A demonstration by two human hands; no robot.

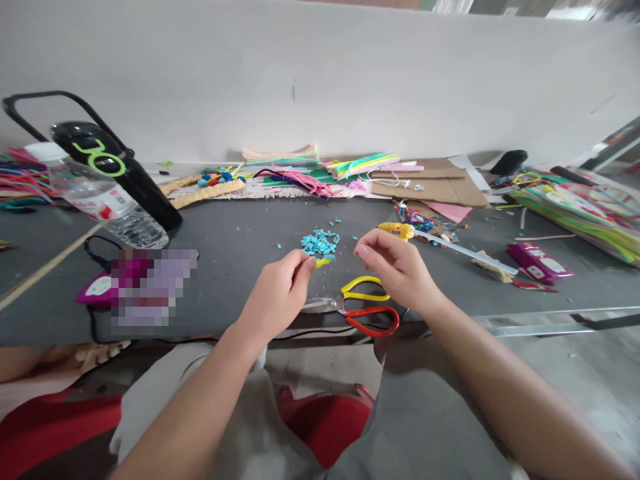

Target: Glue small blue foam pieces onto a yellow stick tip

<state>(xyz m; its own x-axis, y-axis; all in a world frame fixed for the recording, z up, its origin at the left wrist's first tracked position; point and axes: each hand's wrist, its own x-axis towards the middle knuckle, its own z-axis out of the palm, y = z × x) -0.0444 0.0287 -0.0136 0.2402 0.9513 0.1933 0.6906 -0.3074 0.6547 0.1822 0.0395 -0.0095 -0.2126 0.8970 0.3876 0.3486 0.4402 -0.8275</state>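
Observation:
My left hand [280, 287] pinches a small yellow strip [323, 262] between thumb and forefinger; its far end looks bluish. Just beyond lies a loose pile of short blue pieces [320, 241], a few of them scattered around it. To the right, my right hand [393, 263] hovers apart from the strip, fingers curled and thumb near the forefinger. Whatever its fingertips may hold is too small to make out. Below and between both hands rest scissors [370, 323] with one yellow and one red handle, their blades partly behind my left hand.
A yellow glue gun [397, 231] with a long glue stick lies beyond my right hand. Purple boxes [540, 261] sit right and left. A clear bottle [120, 207] and black tumbler [145, 193] lean at left. Colourful pipe-cleaner-like bundles [365, 165] line the wall.

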